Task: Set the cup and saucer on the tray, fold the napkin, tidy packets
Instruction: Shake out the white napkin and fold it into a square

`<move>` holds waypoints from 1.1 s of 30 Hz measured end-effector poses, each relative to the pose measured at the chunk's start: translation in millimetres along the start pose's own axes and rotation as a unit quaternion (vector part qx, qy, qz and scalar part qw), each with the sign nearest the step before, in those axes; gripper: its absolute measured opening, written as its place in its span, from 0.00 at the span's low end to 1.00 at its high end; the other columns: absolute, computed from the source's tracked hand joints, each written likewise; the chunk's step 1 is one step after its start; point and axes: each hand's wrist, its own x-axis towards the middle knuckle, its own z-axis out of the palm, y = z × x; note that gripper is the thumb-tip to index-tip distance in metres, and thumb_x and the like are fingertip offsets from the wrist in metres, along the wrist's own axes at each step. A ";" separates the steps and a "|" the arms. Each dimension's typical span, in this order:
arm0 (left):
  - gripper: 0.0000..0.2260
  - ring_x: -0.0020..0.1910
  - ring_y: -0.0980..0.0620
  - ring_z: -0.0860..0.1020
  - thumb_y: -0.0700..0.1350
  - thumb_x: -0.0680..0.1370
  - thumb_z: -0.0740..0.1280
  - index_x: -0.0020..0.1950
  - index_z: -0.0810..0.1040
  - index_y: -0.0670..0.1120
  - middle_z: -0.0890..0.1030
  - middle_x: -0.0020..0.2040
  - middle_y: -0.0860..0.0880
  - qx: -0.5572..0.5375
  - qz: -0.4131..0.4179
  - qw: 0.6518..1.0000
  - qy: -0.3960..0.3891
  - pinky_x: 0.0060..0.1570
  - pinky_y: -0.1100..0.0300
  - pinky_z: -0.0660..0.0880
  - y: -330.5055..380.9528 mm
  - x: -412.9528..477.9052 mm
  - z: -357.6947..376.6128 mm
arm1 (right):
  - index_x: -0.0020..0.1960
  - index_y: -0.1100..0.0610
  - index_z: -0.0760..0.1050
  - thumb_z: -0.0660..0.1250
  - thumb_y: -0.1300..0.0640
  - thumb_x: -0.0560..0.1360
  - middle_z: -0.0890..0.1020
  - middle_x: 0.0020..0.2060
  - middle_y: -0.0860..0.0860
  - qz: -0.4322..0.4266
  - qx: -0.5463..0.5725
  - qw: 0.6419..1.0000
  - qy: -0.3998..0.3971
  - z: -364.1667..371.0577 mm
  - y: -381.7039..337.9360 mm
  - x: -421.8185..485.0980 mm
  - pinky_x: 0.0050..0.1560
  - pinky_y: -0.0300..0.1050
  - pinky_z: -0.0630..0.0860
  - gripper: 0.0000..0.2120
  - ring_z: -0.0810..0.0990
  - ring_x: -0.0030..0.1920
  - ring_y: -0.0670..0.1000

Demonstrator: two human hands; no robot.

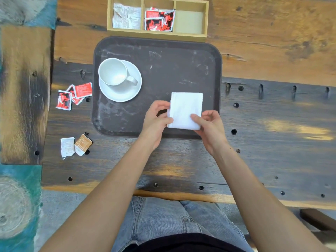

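Note:
A white cup (113, 71) stands on a white saucer (131, 91) at the left of the dark brown tray (163, 57). A folded white napkin (185, 106) lies at the tray's near right. My left hand (157, 119) pinches its left edge and my right hand (211, 128) holds its near right corner. Red packets (73, 95) lie loose on the table left of the tray. A white packet (67, 147) and a brown one (82, 144) lie nearer me.
A wooden organiser box (205, 20) with three compartments stands behind the tray: white packets (126, 16) left, red packets (160, 20) middle, nothing visible in the right one. The wooden table (272, 115) has peg holes. A bench plank (23, 91) lies at the left.

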 end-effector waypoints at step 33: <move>0.26 0.62 0.49 0.80 0.29 0.75 0.61 0.72 0.75 0.44 0.82 0.62 0.48 0.130 -0.009 0.989 0.074 0.59 0.56 0.80 69.1 122.1 70.9 | 0.62 0.63 0.75 0.59 0.58 0.84 0.79 0.57 0.62 -0.203 -0.548 0.806 0.091 26.7 -92.8 122.8 0.45 0.49 0.68 0.12 0.79 0.55 0.65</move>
